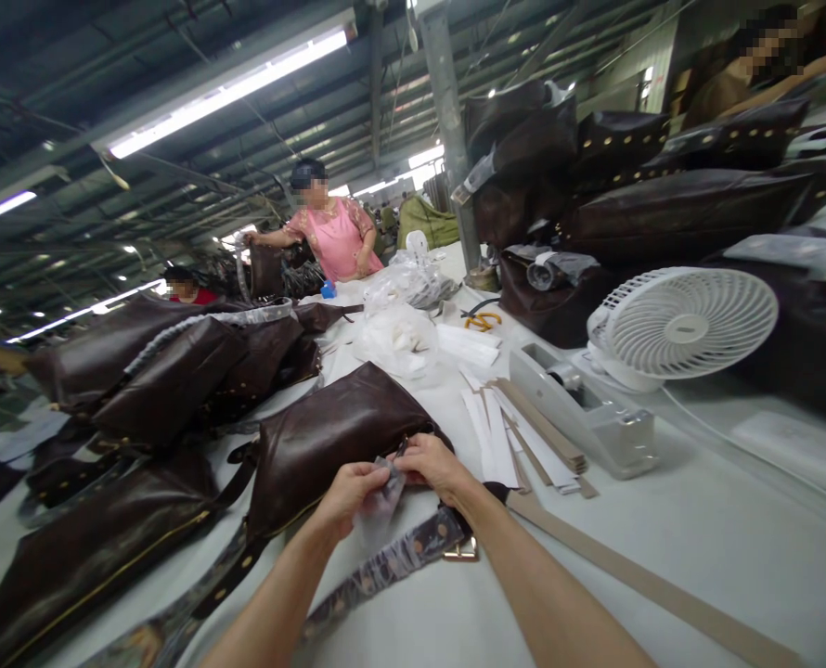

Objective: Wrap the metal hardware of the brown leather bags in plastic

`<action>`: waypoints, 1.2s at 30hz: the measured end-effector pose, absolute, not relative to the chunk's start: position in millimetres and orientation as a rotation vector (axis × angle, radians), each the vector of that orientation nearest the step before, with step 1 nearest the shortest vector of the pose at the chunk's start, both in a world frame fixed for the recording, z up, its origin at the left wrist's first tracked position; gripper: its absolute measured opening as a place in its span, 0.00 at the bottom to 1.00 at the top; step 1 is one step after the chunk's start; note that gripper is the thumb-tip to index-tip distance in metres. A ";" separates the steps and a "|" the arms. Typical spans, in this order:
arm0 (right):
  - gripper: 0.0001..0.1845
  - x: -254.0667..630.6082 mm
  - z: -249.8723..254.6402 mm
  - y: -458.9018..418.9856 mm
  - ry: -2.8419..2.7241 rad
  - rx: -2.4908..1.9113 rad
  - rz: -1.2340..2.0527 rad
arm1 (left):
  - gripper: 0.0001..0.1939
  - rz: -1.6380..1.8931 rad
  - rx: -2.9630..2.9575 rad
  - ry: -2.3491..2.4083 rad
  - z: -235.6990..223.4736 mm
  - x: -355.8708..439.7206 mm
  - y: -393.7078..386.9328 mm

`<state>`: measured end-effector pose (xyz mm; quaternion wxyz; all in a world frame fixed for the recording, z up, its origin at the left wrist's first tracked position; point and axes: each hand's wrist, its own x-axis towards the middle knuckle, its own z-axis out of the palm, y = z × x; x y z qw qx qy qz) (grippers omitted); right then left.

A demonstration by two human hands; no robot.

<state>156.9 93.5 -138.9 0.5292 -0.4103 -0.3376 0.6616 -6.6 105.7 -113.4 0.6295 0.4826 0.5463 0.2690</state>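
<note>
A dark brown leather bag [329, 436] lies on the white table in front of me. At its right end, my left hand [349, 494] pinches a piece of clear plastic film [385, 496]. My right hand [435, 464] is closed at the bag's corner, beside the film; its fingertips meet a small dark part that I cannot make out. Below my hands runs a studded strap [392, 561] wrapped in plastic, with a gold buckle [461, 549] at its end, under my right wrist.
More brown bags lie at left [107, 547] and are piled at right [691, 209]. A white fan [688, 325], a tape dispenser [587, 408], paper strips [531, 431] and orange-handled scissors [483, 321] are on the table. A person in a pink apron [340, 237] stands across.
</note>
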 end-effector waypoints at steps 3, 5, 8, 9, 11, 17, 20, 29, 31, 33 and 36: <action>0.08 162.7 -137.3 93.5 -0.869 -1.023 1.540 | 0.21 0.630 1.046 1.222 -117.5 0.4 107.4; 0.07 168.0 -138.0 93.8 -0.906 -1.070 1.485 | 0.17 0.650 0.990 1.203 -121.5 4.5 106.9; 0.09 174.8 -141.3 94.5 -0.949 -1.149 1.353 | 0.09 0.688 0.887 1.188 -127.5 11.1 105.6; 0.11 176.2 -142.7 94.6 -0.967 -1.164 1.305 | 0.07 0.704 0.853 1.185 -129.3 13.6 105.2; 0.13 177.4 -145.5 94.9 -1.015 -1.178 1.226 | 0.04 0.748 0.793 1.180 -133.0 18.8 105.0; 0.07 178.0 -151.1 95.3 -1.186 -1.211 1.081 | 0.07 0.942 0.641 1.185 -148.8 37.6 110.7; 0.11 181.6 -149.7 94.5 -1.245 -1.277 0.973 | 0.05 1.038 0.563 1.175 -155.4 47.2 115.5; 0.16 180.9 -139.6 87.1 -1.546 -1.371 0.629 | 0.08 1.128 0.417 1.127 -152.0 56.8 114.8; 0.16 179.7 -140.2 86.9 -1.580 -1.395 0.598 | 0.08 1.110 0.408 1.105 -149.4 56.1 111.5; 0.16 179.3 -141.6 87.5 -1.613 -1.430 0.567 | 0.07 1.073 0.408 1.080 -146.7 55.5 108.3; 0.15 179.3 -145.1 88.9 -1.661 -1.483 0.495 | 0.05 1.054 0.407 1.049 -143.6 55.9 106.4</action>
